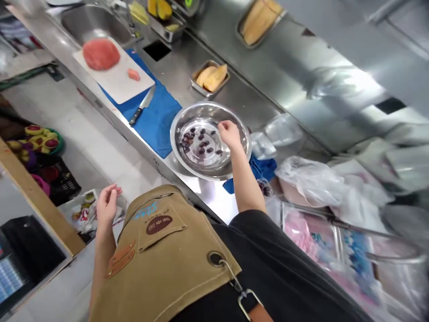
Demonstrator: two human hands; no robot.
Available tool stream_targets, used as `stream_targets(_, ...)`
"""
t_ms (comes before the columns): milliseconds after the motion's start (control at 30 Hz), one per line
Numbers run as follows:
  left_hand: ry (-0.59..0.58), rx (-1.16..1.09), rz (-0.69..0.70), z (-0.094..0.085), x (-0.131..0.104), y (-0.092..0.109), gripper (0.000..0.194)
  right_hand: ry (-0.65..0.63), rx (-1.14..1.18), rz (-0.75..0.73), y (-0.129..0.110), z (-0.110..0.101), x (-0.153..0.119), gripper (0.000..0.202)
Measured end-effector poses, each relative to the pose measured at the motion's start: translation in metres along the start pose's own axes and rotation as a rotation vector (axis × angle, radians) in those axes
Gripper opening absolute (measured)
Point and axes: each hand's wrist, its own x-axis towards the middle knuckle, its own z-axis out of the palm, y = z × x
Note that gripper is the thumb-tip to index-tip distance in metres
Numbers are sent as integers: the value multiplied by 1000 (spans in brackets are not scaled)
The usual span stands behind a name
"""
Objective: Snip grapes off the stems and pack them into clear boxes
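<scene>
A wide steel bowl (177,154) sits on the counter, with several small dark purple fruits, like grapes, (203,144) spread over its bottom. Above the bowl's right side is my right hand (229,133), its fingers curled closed; whatever they may hold is hidden. My left hand (106,202) hangs to the left of the apron, away from the counter, with loosely bent fingers and nothing in it. Left of the bowl, a knife (143,105) with a black handle lies on a blue cloth (161,116).
A white cutting board (117,89) bears a large piece of red melon (100,53) and a small cut piece. Behind the bowl stands a steel tray of yellow fruit (212,78). A sink (73,22) is at far left; plastic bags (308,179) crowd the right.
</scene>
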Motion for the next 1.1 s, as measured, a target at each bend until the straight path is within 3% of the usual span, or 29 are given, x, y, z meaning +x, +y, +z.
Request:
stream_targets(67, -18, 11, -6, 10, -5, -6, 70, -116, -56, 56, 14, 24, 16, 35)
stream_targets(133, -56, 19, -6, 24, -9, -6, 69, -255, -115, 11, 12, 54, 20, 40)
stream_targets(300, -151, 52, 12, 61, -3, -1, 66, -522, -196, -386, -18, 110, -2, 46)
stream_targets(367, -184, 52, 19, 70, -2, -2, 66, -570, -250, -453, -26, 123, -12, 46)
stream_targets(533, -146, 11, 0, 78, -8, -18, 63, -622, -251, -282, -26, 131, -20, 40)
stream_targets(667, -183, -10, -48, 69, -10, -35, 62, -566, -243, -235, -31, 133, -21, 41)
stream_targets(833, -264, 23, -92, 41, 7, -45, 70, -495, -281, -108, -49, 134, -32, 27)
stream_targets(967, -232, 6, -83, 15, 18, -44, 68, -411, -292, -36, -66, 108, -34, 18)
stream_targets(1100, -118, -61, -83, -17, -3, -31, 56, -245, -268, -83, -112, 82, -60, 28)
